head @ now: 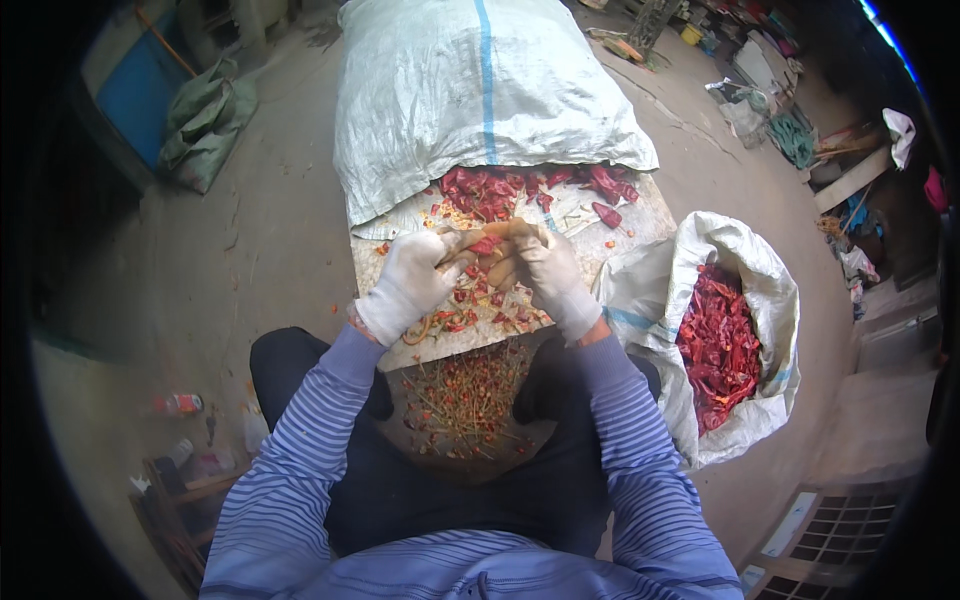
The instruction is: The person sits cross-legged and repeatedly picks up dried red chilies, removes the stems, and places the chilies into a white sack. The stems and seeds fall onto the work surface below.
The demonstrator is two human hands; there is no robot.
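Observation:
My left hand (420,277), in a white glove with tan fingers, pinches a dried red chilli pepper (486,244) at its left side. The gloved fingers of my right hand (551,262) hold the same pepper from the right. Both hands are over a low, pale work surface (637,217) strewn with pepper scraps and seeds. Beyond them, dried red peppers (480,193) spill from the mouth of a large white woven sack (420,90) with a blue stripe. One loose pepper (607,215) lies to the right of that pile.
At my right stands an open woven sack (776,300) full of red peppers (716,352). Stems and scraps (465,397) cover the ground between my legs. A plastic bottle (187,403) and a wooden frame (161,495) are at left. A green sack (210,124) lies farther back.

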